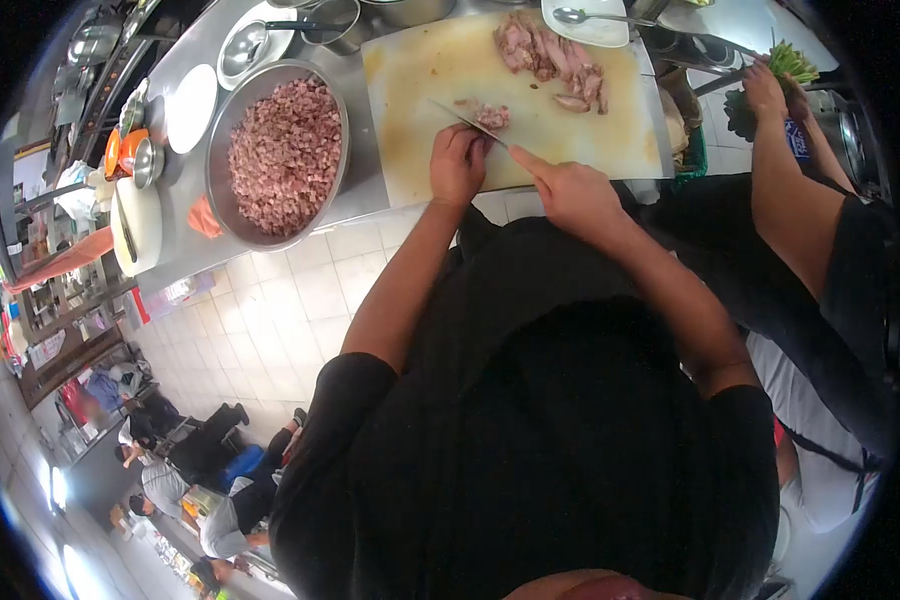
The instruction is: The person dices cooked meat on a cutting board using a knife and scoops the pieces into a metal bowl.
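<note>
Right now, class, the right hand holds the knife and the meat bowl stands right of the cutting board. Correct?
Not quite: the head view shows the meat bowl left of the cutting board. The right hand does hold the knife.

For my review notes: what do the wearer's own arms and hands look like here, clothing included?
The left hand and right hand are both ungloved. The forearms are bare, with no watch or bracelet visible. Plain black short sleeves end near the elbows, matching the black clothing over the torso.
</note>
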Motion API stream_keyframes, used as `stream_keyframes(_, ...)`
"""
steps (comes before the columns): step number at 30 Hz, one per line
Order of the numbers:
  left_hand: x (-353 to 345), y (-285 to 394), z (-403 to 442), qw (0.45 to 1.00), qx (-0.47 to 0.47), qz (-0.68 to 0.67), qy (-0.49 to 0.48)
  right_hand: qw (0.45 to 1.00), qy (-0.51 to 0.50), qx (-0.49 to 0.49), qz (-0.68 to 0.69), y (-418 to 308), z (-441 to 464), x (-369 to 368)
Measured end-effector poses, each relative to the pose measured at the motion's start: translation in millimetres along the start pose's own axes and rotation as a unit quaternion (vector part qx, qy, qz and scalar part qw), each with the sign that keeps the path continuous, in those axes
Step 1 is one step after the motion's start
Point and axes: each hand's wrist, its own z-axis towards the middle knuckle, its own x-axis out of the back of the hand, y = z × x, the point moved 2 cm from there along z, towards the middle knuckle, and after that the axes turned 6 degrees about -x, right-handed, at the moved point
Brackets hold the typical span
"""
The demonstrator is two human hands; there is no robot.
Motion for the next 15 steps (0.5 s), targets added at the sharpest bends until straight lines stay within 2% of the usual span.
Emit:
stream_keyframes(4, -1, -4, 0, 0.999, 0.003, 0.025, -0.047, 0.999, 0.034, 0.014, 0.02, 18, 21, -43)
stream_keyframes(8, 5, 4, 1, 0.999, 0.022, -0.002, -0.03, 0.997, 0.06, 0.053, 0.017, 30, 29, -52)
stream_keyframes(11, 10, 7, -4, 0.999, 0.038, -0.014, 0.001, 0.997, 0.064, 0.036, 0.039, 23, 20, -35)
stream_keyframes(15, 11, 2, -9, 0.999, 0.036, -0.012, 0.013, 0.999, 0.03, 0.037, 0.002, 11, -2, -10)
